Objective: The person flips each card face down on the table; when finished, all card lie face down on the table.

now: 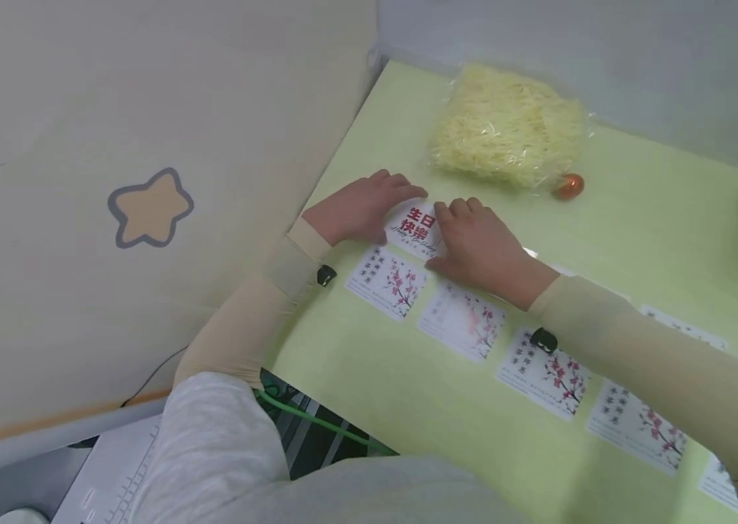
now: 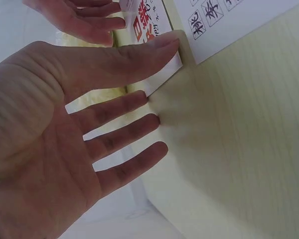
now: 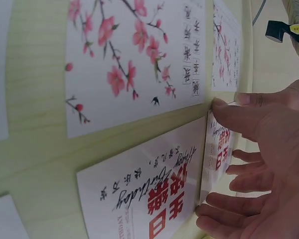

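Observation:
A white birthday card (image 1: pixel 416 227) with red Chinese characters lies on the pale green table, between my two hands. My left hand (image 1: pixel 369 207) is at its left side; in the left wrist view the thumb (image 2: pixel 162 50) lies over a corner and the straight fingers reach down by the edge. From the other side, my right hand (image 1: pixel 477 244) spans the card, thumb at the near corner and fingers at the far one. A second birthday card (image 3: pixel 139 194) lies beside it in the right wrist view, mostly hidden under my right forearm in the head view.
Cards with pink blossoms (image 1: pixel 387 282) form a row along the table's near side. More cards (image 1: pixel 683 327) show past my right forearm. At the back are a clear bag of yellow shreds (image 1: pixel 513 124) and a shiny orange-red object (image 1: pixel 568 187). A wall (image 1: pixel 244 145) stands at the left.

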